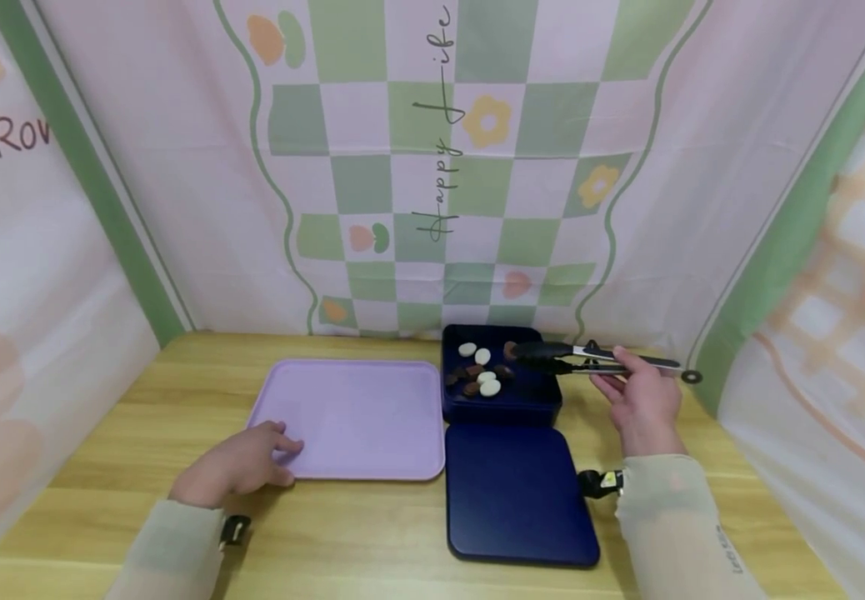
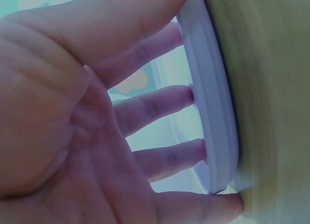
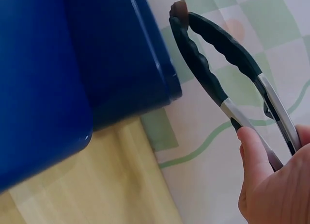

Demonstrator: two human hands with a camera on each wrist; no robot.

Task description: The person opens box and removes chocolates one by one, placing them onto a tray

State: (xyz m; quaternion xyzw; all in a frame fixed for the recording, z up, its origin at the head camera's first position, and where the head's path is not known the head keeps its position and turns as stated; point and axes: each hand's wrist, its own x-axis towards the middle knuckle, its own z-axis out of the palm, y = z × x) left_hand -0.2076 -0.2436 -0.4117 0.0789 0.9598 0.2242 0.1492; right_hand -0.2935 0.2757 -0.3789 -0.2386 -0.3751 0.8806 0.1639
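My left hand [image 1: 241, 462] rests at the lower left corner of a purple tray [image 1: 357, 421]. In the left wrist view the hand [image 2: 82, 103] has its fingers spread and nearly straight, with fingertips at the tray's rim [image 2: 210, 93]. Black-and-silver tongs [image 1: 545, 351] are gripped in my right hand [image 1: 644, 404], their black ends over a dark blue box [image 1: 503, 412]. Between the tong tips a brown piece [image 3: 180, 13] shows in the right wrist view, above the box's side. Several white oval pieces [image 1: 490, 387] and brown pieces [image 1: 472, 389] lie inside the box.
A flat dark blue lid [image 1: 518, 496] lies on the wooden table [image 1: 335, 533] in front of the box, right of the tray. Behind the table hangs a checked green-and-white curtain [image 1: 417, 183], with patterned cloth on both sides.
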